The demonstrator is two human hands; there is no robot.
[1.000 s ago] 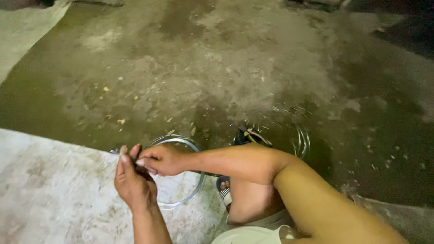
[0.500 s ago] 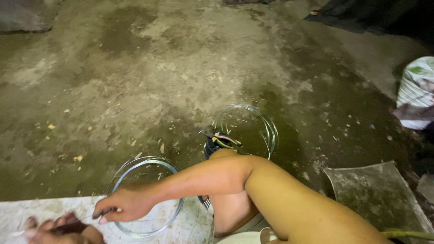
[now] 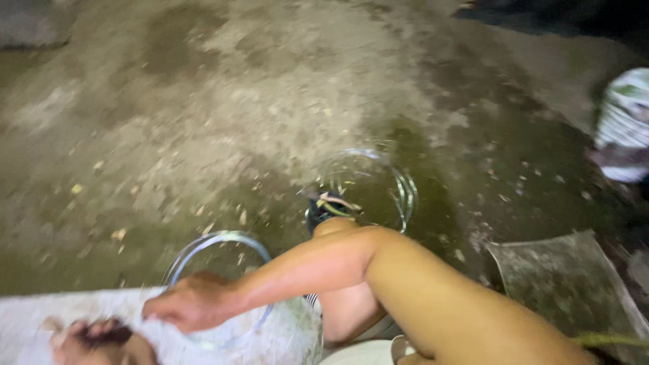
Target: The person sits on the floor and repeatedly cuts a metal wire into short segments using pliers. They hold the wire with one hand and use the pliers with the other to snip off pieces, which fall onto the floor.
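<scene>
We are reaching our right hand (image 3: 193, 302), fingers curled but blurred so we cannot tell their grip, onto the near wire coil (image 3: 220, 284). Just left of the coil, our left hand (image 3: 101, 338) is pinching something dark. A 2nd coil (image 3: 368, 186) is lying beyond.

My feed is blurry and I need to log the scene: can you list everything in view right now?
Coil of thin shiny wire on the pale slab: one, silvery, lower left under the right hand.
Coil of thin shiny wire on the ground: one, silvery, centre, beyond the knee.
Pale concrete slab: one, whitish, bottom left.
Grey flat board: one, grey, lower right.
White striped sack: one, white, right edge.
Dirt ground: brown, damp patches.
Sandalled foot: one, dark straps, centre.
Right hand: over the slab's coil; grip blurred.
Left hand: bottom left, blurred.
</scene>
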